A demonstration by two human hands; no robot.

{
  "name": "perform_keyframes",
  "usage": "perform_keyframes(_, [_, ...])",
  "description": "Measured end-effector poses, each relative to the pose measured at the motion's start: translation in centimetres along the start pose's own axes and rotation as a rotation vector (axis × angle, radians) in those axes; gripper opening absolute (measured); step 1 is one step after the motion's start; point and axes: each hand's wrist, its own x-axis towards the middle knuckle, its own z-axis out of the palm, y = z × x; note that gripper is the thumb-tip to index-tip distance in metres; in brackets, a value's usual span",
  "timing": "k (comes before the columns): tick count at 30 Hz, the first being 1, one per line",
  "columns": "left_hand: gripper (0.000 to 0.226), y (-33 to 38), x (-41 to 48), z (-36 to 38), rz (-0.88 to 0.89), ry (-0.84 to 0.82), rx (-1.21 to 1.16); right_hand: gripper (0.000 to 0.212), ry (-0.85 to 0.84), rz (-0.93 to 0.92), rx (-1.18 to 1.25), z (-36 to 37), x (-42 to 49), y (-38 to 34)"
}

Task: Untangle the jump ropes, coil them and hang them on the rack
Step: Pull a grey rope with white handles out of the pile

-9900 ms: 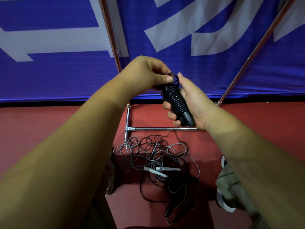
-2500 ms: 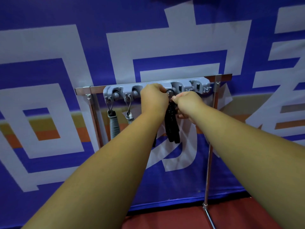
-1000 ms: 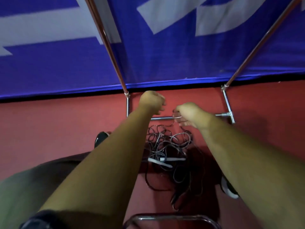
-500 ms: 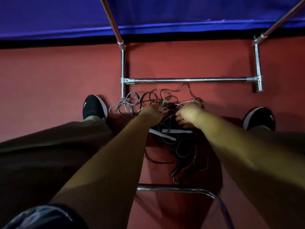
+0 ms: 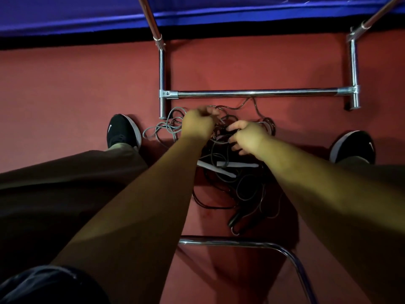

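Note:
A tangle of jump ropes lies on the red floor between my feet. It has grey cord at its left, black cord in loops, two white handles and a black handle at the near end. My left hand is curled into the far part of the tangle and grips cord there. My right hand pinches black cord beside it, a little nearer. Only the rack's chrome base bar and two uprights show; its hooks are out of view.
My black shoes stand on either side of the pile, the left shoe and the right shoe. A curved chrome tube runs just below the pile. A blue banner hangs behind the rack.
After the black coil went onto the rack hook, my view dropped to the floor. Both hands came down into the tangle and have now closed on cords.

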Motion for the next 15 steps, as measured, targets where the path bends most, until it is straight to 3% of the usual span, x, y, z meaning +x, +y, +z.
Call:
perform_keyframes(3, [0.019,2.0,0.2,-0.1,0.012,0.001,-0.296,0.046,0.030,-0.051,-0.063,0.8,0.1,0.2])
perform_keyframes(9, [0.021,4.8,0.7,-0.4,0.207,-0.017,-0.310,0.030,0.023,-0.127,-0.184,1.4,0.7,1.2])
perform_keyframes(12, [0.021,5.4,1.4,-0.7,0.218,-0.037,-0.340,0.010,0.045,-0.181,-0.214,1.1,0.5,1.7])
perform_keyframes(15, [0.031,4.5,2.1,-0.7,0.168,-0.039,-0.273,0.014,0.114,-0.162,-0.348,0.4,0.6,1.6])
